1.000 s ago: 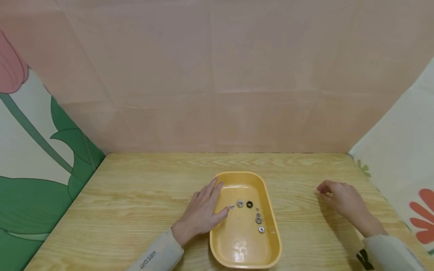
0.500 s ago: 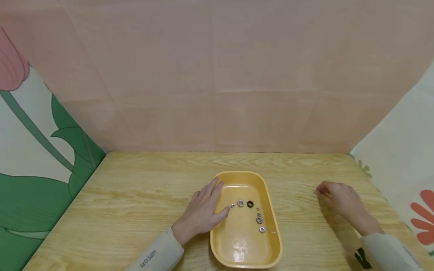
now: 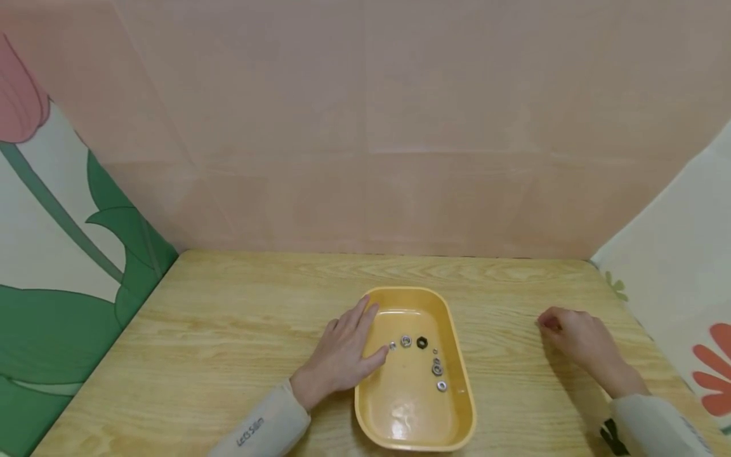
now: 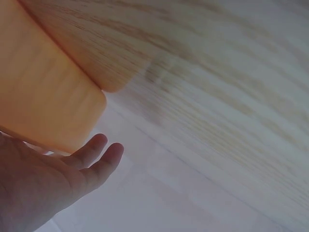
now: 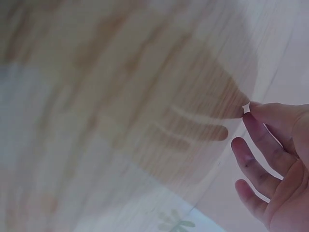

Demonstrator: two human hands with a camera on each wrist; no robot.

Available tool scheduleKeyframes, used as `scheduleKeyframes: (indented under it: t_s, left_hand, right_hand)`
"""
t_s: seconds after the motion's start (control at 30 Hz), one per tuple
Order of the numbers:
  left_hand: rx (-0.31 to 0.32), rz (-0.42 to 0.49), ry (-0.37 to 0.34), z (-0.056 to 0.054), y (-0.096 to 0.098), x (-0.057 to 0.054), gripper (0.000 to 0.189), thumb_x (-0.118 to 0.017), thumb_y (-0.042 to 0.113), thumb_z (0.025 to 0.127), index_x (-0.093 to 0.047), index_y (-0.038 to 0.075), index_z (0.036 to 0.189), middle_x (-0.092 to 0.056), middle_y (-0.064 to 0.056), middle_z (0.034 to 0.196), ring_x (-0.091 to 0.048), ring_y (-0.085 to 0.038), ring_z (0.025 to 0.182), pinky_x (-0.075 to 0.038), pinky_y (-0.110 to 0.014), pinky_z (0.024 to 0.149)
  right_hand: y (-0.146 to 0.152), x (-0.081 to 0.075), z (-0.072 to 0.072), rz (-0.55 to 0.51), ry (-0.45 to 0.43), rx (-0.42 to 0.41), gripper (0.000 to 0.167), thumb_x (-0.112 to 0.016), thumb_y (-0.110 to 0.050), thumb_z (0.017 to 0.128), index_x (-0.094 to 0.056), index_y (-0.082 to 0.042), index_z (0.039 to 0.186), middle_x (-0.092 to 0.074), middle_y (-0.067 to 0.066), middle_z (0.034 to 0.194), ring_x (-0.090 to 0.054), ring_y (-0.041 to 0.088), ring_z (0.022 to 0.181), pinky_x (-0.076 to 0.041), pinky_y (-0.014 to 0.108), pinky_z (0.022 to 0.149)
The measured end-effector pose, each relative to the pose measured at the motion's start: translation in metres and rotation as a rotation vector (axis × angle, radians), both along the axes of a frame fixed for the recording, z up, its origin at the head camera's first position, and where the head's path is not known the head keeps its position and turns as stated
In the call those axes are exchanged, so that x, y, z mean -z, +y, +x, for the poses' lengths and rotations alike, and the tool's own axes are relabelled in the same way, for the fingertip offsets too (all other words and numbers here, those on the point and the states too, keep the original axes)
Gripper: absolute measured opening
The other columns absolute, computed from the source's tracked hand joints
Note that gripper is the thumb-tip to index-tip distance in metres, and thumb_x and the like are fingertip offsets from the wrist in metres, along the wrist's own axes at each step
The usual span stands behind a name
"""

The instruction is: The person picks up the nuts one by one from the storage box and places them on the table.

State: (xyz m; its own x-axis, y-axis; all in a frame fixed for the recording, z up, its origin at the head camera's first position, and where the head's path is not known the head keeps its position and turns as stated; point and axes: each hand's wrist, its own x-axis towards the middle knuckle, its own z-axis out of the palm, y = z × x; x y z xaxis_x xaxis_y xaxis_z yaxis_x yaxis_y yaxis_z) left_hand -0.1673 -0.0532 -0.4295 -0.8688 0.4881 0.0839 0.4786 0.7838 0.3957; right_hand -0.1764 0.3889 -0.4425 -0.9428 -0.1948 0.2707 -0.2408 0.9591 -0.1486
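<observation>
A yellow tray stands on the table, holding a black nut, a silver nut, a silver ring-shaped piece and several smaller metal pieces. My left hand rests on its left rim, fingers extended and thumb reaching inside. The left wrist view shows that hand against the outer wall. Well right of the tray, my right hand is low over the table. In the right wrist view its thumb and index finger pinch a tiny pale piece, whose kind is unclear; the other fingers are loosely bent.
The wood-grain table extends on both sides of the tray. A pinkish sheet rises behind it. Printed sheets with a tulip on the left and a red flower on the right flank the table.
My right hand has shifted very slightly to the right in the last half second. The left hand and the nuts keep their places; the head view tilts a little.
</observation>
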Motion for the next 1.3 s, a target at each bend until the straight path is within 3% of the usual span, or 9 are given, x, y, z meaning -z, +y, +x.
scheduleKeyframes:
  t_s: [0.2, 0.6, 1.03, 1.3]
  left_hand:
    - [-0.002, 0.006, -0.006, 0.0, 0.0, 0.0, 0.078, -0.045, 0.056, 0.097, -0.022, 0.015, 0.158, -0.015, -0.01, 0.167, -0.032, -0.033, 0.147, -0.033, -0.057, 0.114]
    - [0.065, 0.001, -0.019, 0.001, -0.003, -0.007, 0.077, -0.052, 0.035, 0.095, -0.017, 0.008, 0.159, -0.012, -0.019, 0.166, -0.028, -0.034, 0.15, -0.032, -0.048, 0.119]
    - [0.078, -0.007, -0.022, -0.001, -0.006, -0.012, 0.08, -0.053, 0.036, 0.095, -0.015, 0.007, 0.159, -0.014, -0.019, 0.166, -0.03, -0.035, 0.149, -0.034, -0.046, 0.119]
    - [0.074, 0.006, -0.037, 0.0, -0.004, -0.009, 0.08, -0.054, 0.037, 0.096, -0.015, 0.006, 0.159, -0.012, -0.02, 0.166, -0.029, -0.038, 0.149, -0.033, -0.048, 0.119]
  right_hand:
    - [0.002, 0.001, 0.001, -0.01, 0.026, 0.001, 0.007, -0.077, -0.008, 0.079, -0.072, -0.006, 0.084, -0.073, 0.004, 0.074, -0.066, 0.023, 0.064, -0.051, 0.041, 0.057]
    - [0.004, -0.001, 0.001, -0.029, -0.068, 0.024, 0.004, -0.072, -0.009, 0.084, -0.073, -0.006, 0.087, -0.073, 0.005, 0.077, -0.067, 0.025, 0.069, -0.052, 0.044, 0.061]
    - [0.004, -0.002, 0.001, -0.039, -0.081, 0.021, 0.006, -0.071, -0.007, 0.086, -0.073, -0.003, 0.09, -0.073, 0.007, 0.079, -0.067, 0.026, 0.07, -0.053, 0.044, 0.062]
    - [0.003, -0.005, 0.002, -0.044, -0.122, 0.032, 0.009, -0.071, -0.009, 0.088, -0.073, -0.003, 0.093, -0.074, 0.01, 0.083, -0.069, 0.029, 0.074, -0.054, 0.048, 0.065]
